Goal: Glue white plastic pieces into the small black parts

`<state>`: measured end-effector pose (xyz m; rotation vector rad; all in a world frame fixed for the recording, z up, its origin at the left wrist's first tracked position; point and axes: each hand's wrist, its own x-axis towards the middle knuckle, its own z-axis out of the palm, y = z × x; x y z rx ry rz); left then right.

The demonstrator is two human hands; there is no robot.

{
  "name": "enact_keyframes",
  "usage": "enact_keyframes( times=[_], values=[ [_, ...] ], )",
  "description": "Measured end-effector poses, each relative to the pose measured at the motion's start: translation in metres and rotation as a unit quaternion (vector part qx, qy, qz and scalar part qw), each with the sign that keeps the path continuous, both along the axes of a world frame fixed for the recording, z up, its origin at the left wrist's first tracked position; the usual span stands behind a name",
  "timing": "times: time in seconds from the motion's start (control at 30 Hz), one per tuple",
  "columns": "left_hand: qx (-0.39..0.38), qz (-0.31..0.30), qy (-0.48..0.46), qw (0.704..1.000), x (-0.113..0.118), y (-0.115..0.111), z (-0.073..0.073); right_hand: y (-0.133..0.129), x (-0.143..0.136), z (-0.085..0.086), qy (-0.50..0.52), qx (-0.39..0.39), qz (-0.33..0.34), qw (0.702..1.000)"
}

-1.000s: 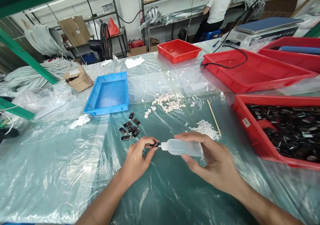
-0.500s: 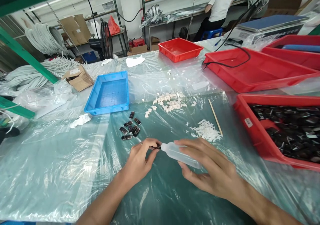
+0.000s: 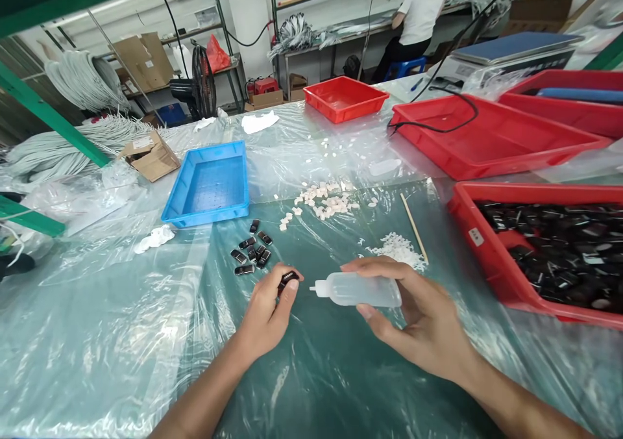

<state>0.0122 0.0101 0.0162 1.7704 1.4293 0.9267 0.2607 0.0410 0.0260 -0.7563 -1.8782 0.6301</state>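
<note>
Between thumb and fingers, my left hand (image 3: 267, 312) pinches a small black part (image 3: 288, 281). My right hand (image 3: 421, 319) is wrapped round a translucent squeeze bottle (image 3: 363, 289), which lies sideways in the air with its thin nozzle pointing left, a short gap from the black part. Several similar black pieces (image 3: 252, 250) lie loosely grouped beyond my left hand. Cream-coloured blocks (image 3: 327, 202) are scattered farther back in the middle. Beyond my right hand is a heap of small white pieces (image 3: 399, 249), with a thin wooden stick (image 3: 414, 228) beside it.
A blue tray (image 3: 207, 217) stands at the left back. On the right, a red bin (image 3: 487, 263) holds many black parts; other red trays (image 3: 346, 114) stand behind. A black cable (image 3: 438, 129) hangs over one tray. A person (image 3: 426, 10) sits in the background.
The bottle's nozzle has come away from the black part, leaving a gap. My left hand has shifted slightly left and tilted the part so more of it shows.
</note>
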Motion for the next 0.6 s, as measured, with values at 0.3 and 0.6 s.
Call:
enact_keyframes(
  times=[0.3, 0.6],
  values=[
    [-0.038, -0.01, -0.105, 0.994, 0.0022, 0.0047, 0.0068, 0.0054, 0.0084, -0.0023, -0.013, 0.013, -0.005, 1.0],
    [0.036, -0.005, -0.073, 0.997, 0.0058, -0.0003, 0.0052, 0.0021, 0.0023, 0.0003, -0.078, 0.095, 0.043, 0.992]
  ],
)
